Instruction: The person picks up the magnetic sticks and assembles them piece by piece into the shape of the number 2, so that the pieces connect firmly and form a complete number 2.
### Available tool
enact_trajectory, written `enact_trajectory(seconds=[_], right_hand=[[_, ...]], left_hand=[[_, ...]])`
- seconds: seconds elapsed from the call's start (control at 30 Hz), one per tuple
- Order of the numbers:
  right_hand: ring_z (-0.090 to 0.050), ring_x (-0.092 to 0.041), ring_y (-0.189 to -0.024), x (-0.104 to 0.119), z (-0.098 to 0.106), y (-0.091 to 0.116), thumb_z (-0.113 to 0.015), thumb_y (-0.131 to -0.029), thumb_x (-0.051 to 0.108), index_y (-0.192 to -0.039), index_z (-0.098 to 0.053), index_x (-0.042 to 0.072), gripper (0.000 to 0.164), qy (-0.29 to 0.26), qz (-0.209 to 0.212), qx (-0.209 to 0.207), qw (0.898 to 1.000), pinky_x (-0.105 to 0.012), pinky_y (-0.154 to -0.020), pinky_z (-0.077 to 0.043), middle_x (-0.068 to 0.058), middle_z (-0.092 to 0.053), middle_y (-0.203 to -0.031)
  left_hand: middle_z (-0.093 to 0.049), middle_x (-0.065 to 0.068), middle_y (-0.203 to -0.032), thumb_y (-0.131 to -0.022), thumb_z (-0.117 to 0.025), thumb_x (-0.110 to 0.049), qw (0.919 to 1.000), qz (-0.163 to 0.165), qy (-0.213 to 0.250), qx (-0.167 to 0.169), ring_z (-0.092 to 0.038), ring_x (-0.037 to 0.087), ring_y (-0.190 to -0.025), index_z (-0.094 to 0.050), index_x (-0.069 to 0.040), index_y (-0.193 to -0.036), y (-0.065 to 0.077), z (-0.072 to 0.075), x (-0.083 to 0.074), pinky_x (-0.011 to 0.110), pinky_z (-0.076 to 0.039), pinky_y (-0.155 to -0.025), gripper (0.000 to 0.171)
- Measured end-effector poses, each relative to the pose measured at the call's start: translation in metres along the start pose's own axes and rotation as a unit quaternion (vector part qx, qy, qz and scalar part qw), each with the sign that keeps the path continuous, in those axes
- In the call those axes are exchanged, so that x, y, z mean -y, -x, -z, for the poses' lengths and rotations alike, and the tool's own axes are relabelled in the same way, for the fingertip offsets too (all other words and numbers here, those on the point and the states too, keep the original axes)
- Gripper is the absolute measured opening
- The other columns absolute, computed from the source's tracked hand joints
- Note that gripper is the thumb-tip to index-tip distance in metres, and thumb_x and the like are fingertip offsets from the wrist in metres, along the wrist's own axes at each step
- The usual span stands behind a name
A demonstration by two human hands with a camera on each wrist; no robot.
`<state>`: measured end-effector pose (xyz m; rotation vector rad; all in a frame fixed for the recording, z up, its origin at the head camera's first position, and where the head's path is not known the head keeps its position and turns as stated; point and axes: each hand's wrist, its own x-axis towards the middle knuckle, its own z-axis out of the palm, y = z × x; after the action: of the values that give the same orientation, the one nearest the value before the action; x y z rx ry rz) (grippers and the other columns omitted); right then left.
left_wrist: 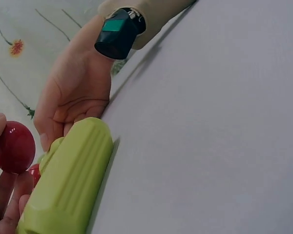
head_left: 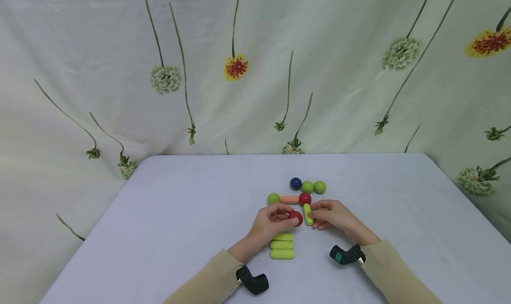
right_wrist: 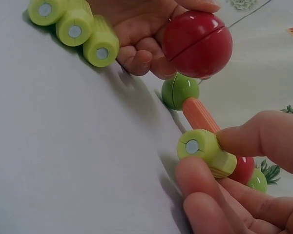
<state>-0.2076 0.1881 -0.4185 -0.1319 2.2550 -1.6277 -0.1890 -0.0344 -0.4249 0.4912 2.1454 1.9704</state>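
My left hand (head_left: 268,223) pinches a glossy red ball (head_left: 296,218) between thumb and fingers, held above the table in the right wrist view. My right hand (head_left: 337,216) pinches a yellow-green ribbed rod (right_wrist: 205,152) whose near end shows a round grey disc. At its far end, that rod meets a second red ball (head_left: 305,199). From this ball an orange rod (head_left: 289,199) runs left to a green ball (head_left: 273,198), the three in a row. The held red ball is close beside the pinched rod, with a small gap between them.
Three more yellow-green rods (head_left: 282,245) lie side by side near my left wrist. Behind the joined pieces sit a dark blue ball (head_left: 296,183) and two green balls (head_left: 313,187). A white cloth covers the table (head_left: 199,197); a flower-printed curtain (head_left: 255,100) hangs behind it.
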Motion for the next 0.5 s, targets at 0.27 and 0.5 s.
enact_trajectory(seconds=[0.27,0.5], right_hand=[[-0.063,-0.015,-0.067,0.000,0.001,0.001,-0.064,-0.088,0.020,-0.118,-0.053,-0.012,0.045,-0.015,0.001,0.004,1.000,-0.026,-0.067,-0.053,-0.007,-0.064,-0.081],[-0.063,-0.015,-0.066,0.001,-0.001,-0.001,-0.064,-0.088,0.022,-0.119,-0.054,-0.010,0.046,-0.004,-0.011,-0.011,1.000,-0.026,-0.066,-0.054,-0.007,-0.065,-0.080]], left_hand=[[-0.065,0.005,-0.100,-0.082,-0.074,-0.018,0.9997,-0.017,-0.001,0.020,-0.061,0.016,-0.087,-0.064,-0.005,-0.107,-0.004,-0.001,0.013,0.023,-0.051,-0.075,0.030],[-0.066,0.000,-0.098,-0.080,-0.076,-0.020,0.9986,-0.028,-0.018,0.042,-0.063,0.014,-0.086,-0.066,-0.009,-0.105,-0.004,-0.003,0.011,0.024,-0.051,-0.075,0.029]])
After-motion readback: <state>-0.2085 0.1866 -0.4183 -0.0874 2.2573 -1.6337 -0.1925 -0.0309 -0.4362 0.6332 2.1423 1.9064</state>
